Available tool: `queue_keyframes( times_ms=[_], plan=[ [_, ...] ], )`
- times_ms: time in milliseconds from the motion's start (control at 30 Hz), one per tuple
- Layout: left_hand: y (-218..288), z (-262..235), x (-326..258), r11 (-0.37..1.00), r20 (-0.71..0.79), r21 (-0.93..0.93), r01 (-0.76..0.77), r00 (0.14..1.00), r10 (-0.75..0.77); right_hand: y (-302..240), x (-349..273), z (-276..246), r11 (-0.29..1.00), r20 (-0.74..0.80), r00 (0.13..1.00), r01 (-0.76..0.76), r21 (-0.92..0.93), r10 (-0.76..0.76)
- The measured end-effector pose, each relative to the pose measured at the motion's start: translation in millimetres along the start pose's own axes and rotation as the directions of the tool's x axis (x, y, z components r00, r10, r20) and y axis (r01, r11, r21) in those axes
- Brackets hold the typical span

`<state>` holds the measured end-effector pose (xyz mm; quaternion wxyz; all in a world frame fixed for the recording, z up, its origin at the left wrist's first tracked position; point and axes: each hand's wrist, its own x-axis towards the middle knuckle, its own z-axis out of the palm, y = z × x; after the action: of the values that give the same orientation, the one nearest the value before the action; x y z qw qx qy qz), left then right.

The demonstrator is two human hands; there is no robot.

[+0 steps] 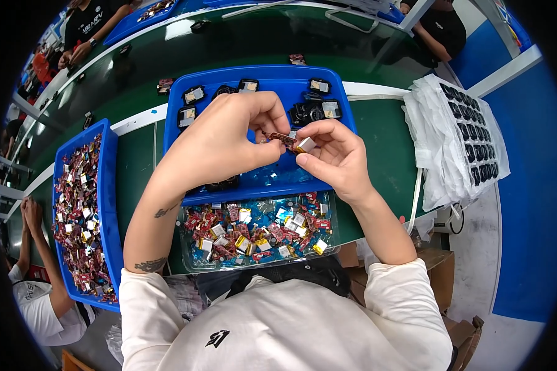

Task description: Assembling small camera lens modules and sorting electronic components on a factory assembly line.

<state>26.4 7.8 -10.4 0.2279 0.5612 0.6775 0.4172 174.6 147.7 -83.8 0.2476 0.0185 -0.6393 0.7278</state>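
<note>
Over a blue tray (266, 72), my left hand (238, 133) pinches a small red circuit board (283, 138) between thumb and fingers. A silver battery cell (306, 144) with a yellowish edge sits right beside the board, and my right hand (337, 154) holds it by the fingertips. Whether wires join the two parts is too small to tell. Black casings (194, 95) with pale inserts and a cluster of black parts (306, 113) lie in the tray below. Nearer to me stands a clear plastic tray (260, 264) of red boards and silver cells.
At the left is a long blue bin (108, 210) heaped with boards and cells. White sheets (427, 148) holding rows of black pieces are stacked at the right. The green bench (384, 136) runs across. Other people work beyond it and at the left.
</note>
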Motion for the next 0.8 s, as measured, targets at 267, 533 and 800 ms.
queue_keyframes(
  times_ms=[267, 533, 800],
  plan=[
    [-1, 3, 3, 0.990, -0.050, 0.142, -0.026, 0.998, 0.034, 9, 0, -11, 0.817, 0.142, 0.941, 0.336, -0.469, -0.306],
    [-1, -3, 4, 0.992, 0.030, 0.129, 0.019, 0.999, -0.023, 9, -1, 1, 0.960, -0.071, 0.993, 0.068, -0.272, -0.091],
    [-9, -4, 4, 0.941, -0.029, 0.326, -0.092, 0.994, 0.107, 5, -1, 2, 0.402, 0.084, 0.995, 0.053, -0.914, 0.059]
  ],
)
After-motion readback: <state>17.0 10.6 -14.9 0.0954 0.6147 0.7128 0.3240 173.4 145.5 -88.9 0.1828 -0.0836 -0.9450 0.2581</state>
